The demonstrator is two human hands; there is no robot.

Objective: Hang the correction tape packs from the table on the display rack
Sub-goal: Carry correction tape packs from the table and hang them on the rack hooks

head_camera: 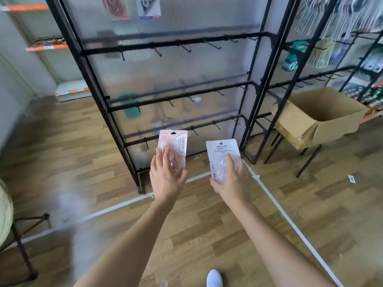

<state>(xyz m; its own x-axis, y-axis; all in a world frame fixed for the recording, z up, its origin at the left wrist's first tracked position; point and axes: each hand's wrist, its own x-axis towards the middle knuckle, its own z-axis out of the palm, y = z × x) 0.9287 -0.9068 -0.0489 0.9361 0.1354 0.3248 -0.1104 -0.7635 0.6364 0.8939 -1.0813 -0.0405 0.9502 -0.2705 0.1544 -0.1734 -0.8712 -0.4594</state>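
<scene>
Each hand (165, 175) (232, 179) holds a pack (176, 141) (220, 149) before rack (165, 46)

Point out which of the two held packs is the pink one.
The left hand holds the pink pack, marked 36; the right hand holds the white pack.

— What hides the pink-printed blister pack (173, 141)?
— The left hand (165, 177) covers its lower half. The right hand (232, 179) does likewise to the white blister pack (220, 150), whose small print is unreadable.
— And higher up?
— The top edge cuts off a pinkish hanging pack (119, 9) and a grey hanging pack (149, 7). Shapes behind the ribbed translucent panel (165, 75) are only blurs.
</scene>
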